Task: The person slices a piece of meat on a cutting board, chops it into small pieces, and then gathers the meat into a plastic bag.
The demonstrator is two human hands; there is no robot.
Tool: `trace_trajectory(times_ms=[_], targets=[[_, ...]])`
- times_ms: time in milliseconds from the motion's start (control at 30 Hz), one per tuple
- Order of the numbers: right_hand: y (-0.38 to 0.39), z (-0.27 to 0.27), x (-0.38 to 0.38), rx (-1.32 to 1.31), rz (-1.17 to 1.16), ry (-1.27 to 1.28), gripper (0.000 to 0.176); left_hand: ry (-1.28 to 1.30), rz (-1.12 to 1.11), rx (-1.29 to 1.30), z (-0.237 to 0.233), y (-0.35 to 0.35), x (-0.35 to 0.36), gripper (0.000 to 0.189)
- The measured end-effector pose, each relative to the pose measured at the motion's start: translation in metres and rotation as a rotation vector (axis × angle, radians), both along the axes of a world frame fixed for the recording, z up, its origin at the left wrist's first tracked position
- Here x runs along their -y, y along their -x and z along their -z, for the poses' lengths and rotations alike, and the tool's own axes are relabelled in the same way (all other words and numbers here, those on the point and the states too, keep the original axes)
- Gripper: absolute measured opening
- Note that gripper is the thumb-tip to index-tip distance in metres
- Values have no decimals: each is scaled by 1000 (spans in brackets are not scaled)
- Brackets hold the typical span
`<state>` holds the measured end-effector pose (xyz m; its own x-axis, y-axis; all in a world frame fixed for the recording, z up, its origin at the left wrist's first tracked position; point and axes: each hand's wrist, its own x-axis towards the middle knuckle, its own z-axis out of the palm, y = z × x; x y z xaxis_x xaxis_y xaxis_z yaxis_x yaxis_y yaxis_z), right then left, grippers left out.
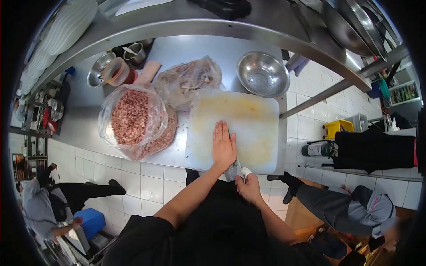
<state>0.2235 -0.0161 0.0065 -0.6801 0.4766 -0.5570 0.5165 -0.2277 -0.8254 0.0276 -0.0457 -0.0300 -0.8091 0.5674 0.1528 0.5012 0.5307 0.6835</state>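
Observation:
My left hand (224, 144) lies flat on the worn white cutting board (262, 128), fingers stretched out and pointing away from me. At the board's near edge, my right hand (249, 188) is closed around what looks like a knife (232, 172). Its grey blade shows just below my left wrist, and a white part, probably the handle, sticks up beside my right fingers. Part of the blade is hidden by my left hand and wrist. To the left of the board stands an open clear plastic bag (131, 117) full of chopped reddish meat.
Behind the board are another filled plastic bag (188, 80) and a steel bowl (262, 74). A tub of red liquid (119, 72) stands at the back left. A metal shelf (213, 29) crosses overhead. One person (49, 204) is at left, another (355, 206) at right.

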Motion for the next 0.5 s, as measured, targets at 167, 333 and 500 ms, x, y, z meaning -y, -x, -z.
trace_trajectory(times_ms=[167, 333, 500], targets=[[70, -47, 16, -284, -196, -341, 22, -344, -250, -160, -60, 72, 44, 51], [137, -110, 20, -394, -375, -399, 25, -601, -479, -189, -117, 230, 134, 44], [108, -96, -23, -247, -319, -667, 30, 82, -711, -674, -153, 247, 167, 30]])
